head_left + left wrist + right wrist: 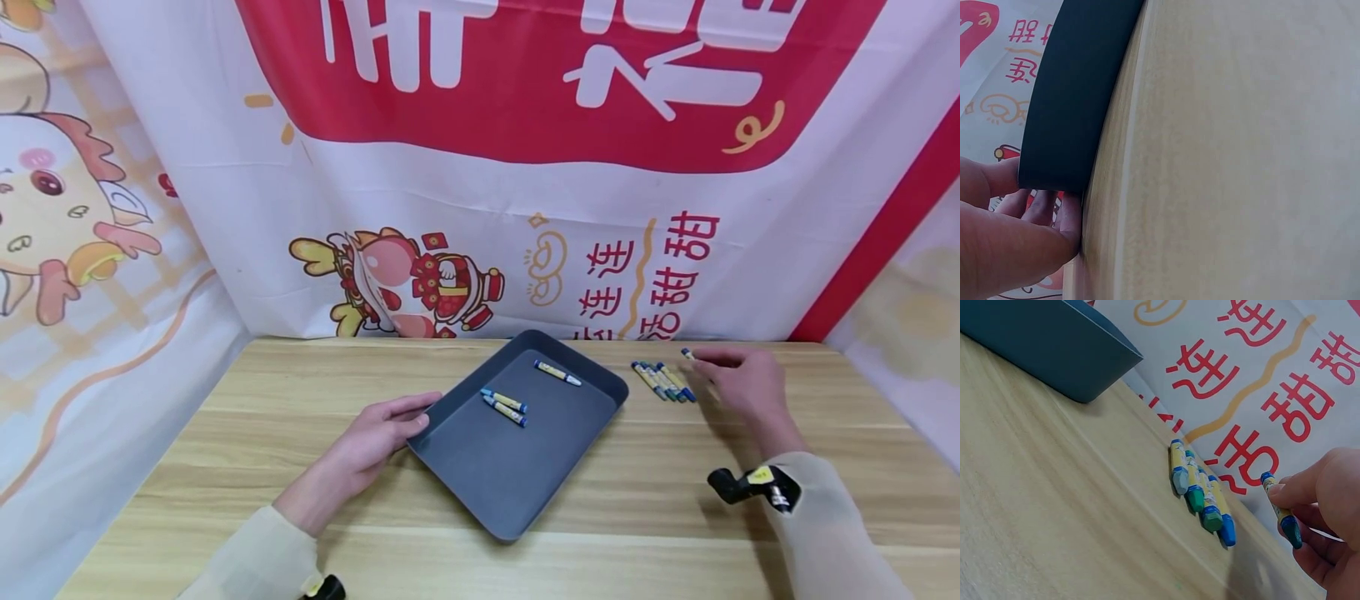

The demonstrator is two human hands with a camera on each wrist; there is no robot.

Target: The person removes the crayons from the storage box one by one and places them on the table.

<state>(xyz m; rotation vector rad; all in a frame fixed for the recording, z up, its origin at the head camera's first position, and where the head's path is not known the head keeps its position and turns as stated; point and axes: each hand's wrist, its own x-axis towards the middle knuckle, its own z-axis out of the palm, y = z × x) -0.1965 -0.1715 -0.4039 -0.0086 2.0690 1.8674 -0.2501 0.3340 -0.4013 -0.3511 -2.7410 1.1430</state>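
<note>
Tray (517, 467), dark, shallow and stiff-looking, lies on the wooden table (225, 433), the left hand (375, 437) resting against its corner, fingers loose. Right hand (738, 379) pinches a crayon (1282, 512) mid-barrel beside four more (1200, 490): light, probably brittle, so gently does it.

Backdrop banner (480, 217) behind the desk: red Chinese characters 连连 and 甜甜 read clearly, beside a wavy gold line. Large white characters on its red panel cropped, unreadable. Crayon wrappers' print too small.
</note>
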